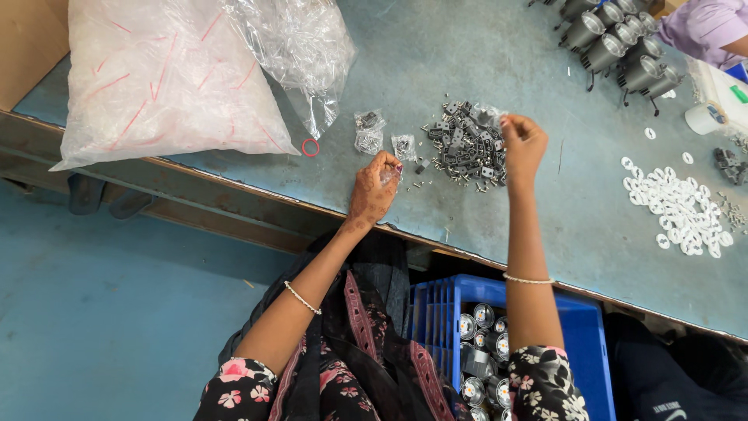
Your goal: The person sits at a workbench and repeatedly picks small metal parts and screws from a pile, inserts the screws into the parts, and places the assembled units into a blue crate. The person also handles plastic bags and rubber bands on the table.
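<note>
- A big plastic bag (167,78) of white parts lies at the table's (436,47) far left, a red ring (310,147) beside it.
- Three small packets (382,136) sit opened near the left hand (375,189), whose fingers pinch small screws, some scattered below.
- The right hand (522,144), fingertips pressed together, plucks from the bracket pile (465,144), largely unused.
- A blue crate (514,351) on the lap holds many lamps; more lamps (615,43) and white washers (682,206) wait at right.

Blue-green table (483,54); blue crate (580,335); white rings (678,206); red band (310,147); black floral sleeves (234,394).
</note>
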